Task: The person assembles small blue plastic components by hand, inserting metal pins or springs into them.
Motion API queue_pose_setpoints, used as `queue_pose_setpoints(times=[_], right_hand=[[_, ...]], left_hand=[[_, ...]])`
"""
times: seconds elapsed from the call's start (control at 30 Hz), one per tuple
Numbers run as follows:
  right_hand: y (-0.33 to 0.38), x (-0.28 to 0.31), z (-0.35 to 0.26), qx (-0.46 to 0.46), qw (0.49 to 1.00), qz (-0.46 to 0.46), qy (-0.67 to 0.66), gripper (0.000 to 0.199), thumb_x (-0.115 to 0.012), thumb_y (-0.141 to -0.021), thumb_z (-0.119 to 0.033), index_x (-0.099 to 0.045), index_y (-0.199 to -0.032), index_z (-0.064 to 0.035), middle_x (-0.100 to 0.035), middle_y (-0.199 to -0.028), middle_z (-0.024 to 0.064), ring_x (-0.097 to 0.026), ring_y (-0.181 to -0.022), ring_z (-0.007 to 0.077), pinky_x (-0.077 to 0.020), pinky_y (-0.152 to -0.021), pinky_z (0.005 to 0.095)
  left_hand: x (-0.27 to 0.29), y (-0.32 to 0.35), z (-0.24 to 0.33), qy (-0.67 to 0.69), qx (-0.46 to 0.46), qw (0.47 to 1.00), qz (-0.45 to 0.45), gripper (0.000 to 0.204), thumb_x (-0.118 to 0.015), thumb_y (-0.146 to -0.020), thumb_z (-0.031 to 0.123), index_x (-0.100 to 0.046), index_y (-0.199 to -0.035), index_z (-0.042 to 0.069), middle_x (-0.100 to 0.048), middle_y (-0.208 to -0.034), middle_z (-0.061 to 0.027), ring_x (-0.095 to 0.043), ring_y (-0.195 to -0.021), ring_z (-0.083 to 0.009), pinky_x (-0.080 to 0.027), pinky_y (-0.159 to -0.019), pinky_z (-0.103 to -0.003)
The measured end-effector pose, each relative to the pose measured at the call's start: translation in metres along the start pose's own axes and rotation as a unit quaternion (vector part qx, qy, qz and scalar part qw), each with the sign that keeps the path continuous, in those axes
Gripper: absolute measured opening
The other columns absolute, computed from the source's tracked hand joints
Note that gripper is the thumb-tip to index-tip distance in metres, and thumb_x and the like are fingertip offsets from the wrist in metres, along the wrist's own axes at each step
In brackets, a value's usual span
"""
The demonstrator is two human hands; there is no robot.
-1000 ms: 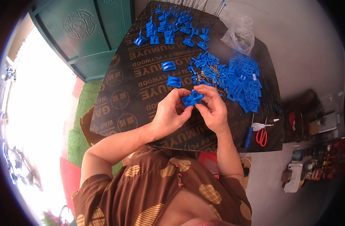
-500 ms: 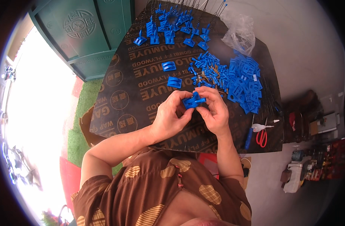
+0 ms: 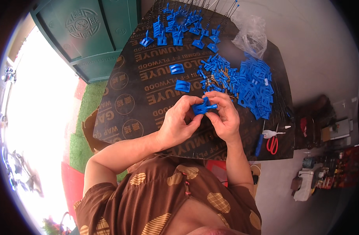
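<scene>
In the head view, a small blue plastic part point(image 3: 205, 107) is pinched between the fingertips of the left hand point(image 3: 178, 124) and the right hand point(image 3: 225, 117), its long axis lying across them, just nearer than the blue parts pile point(image 3: 253, 84) on the black plywood board point(image 3: 148, 94).

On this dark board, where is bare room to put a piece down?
Bare patches: the near-left part of the dark printed plywood board, left of the left hand, and the strip between the two loose blue plastic clips and the left edge. Crowded: the blue plastic heap at the right and the assembled blue pieces at the far end.
</scene>
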State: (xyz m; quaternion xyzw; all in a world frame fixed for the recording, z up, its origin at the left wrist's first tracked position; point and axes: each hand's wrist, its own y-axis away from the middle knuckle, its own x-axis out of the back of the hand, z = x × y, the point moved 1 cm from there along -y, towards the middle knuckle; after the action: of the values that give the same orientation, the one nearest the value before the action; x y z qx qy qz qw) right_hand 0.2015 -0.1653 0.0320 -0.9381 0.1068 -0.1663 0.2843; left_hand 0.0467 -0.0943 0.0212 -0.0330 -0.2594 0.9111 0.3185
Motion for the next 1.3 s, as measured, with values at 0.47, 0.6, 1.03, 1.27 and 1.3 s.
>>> queue_pose_setpoints(times=[0.47, 0.6, 1.03, 1.27, 1.3], right_hand=[[-0.0004, 0.0017, -0.0021, 0.01, 0.996, 0.01, 0.087, 0.039, -0.067, -0.076, 0.01, -0.056, -0.112, -0.0015, -0.058, -0.12, 0.0151, -0.061, -0.107, 0.0258, -0.0532, -0.083, 0.0324], [0.0006, 0.0005, -0.0014, 0.012, 0.996, 0.017, 0.083, 0.039, -0.067, -0.076, 0.009, -0.056, -0.112, -0.0016, -0.058, -0.12, 0.0156, -0.061, -0.107, 0.0274, -0.0532, -0.084, 0.0332], [0.0001, 0.0013, -0.0018, 0.009, 0.995, 0.012, 0.1, 0.039, -0.068, -0.075, 0.008, -0.056, -0.111, -0.0016, -0.059, -0.118, 0.0158, -0.061, -0.108, 0.0295, -0.0522, -0.087, 0.0355], [-0.0001, 0.0013, -0.0014, 0.008, 0.995, 0.014, 0.098, 0.04, -0.069, -0.075, 0.008, -0.057, -0.112, -0.0016, -0.059, -0.118, 0.016, -0.061, -0.107, 0.0289, -0.0529, -0.085, 0.0346], [-0.0001, 0.0013, -0.0012, 0.01, 0.995, 0.013, 0.102, 0.041, -0.069, -0.075, 0.008, -0.057, -0.113, -0.0016, -0.059, -0.118, 0.016, -0.061, -0.107, 0.029, -0.0529, -0.085, 0.0347]], left_hand=[[0.0001, -0.0016, -0.0024, -0.024, -0.022, 0.999, 0.003, 0.037, -0.066, -0.079, -0.007, -0.054, -0.113, 0.001, -0.059, -0.102, -0.0098, -0.064, -0.074, -0.0143, -0.052, -0.059, -0.025], [-0.0004, -0.0003, -0.0028, -0.005, 0.008, 1.0, -0.002, 0.037, -0.066, -0.079, -0.007, -0.054, -0.113, 0.002, -0.059, -0.101, -0.0092, -0.064, -0.072, -0.0134, -0.052, -0.058, -0.024], [-0.0013, -0.0008, -0.0046, -0.014, -0.001, 1.0, 0.001, 0.037, -0.065, -0.079, -0.006, -0.054, -0.114, 0.002, -0.059, -0.1, -0.0083, -0.062, -0.068, -0.0114, -0.051, -0.057, -0.025], [-0.0009, -0.0002, -0.0045, -0.007, 0.036, 0.999, -0.005, 0.037, -0.066, -0.079, -0.005, -0.055, -0.114, 0.003, -0.059, -0.097, -0.0071, -0.06, -0.065, -0.0096, -0.049, -0.056, -0.024], [-0.001, -0.0002, -0.005, -0.007, 0.036, 0.999, -0.005, 0.037, -0.066, -0.079, -0.005, -0.055, -0.114, 0.003, -0.059, -0.097, -0.0071, -0.06, -0.065, -0.0096, -0.049, -0.056, -0.024]])
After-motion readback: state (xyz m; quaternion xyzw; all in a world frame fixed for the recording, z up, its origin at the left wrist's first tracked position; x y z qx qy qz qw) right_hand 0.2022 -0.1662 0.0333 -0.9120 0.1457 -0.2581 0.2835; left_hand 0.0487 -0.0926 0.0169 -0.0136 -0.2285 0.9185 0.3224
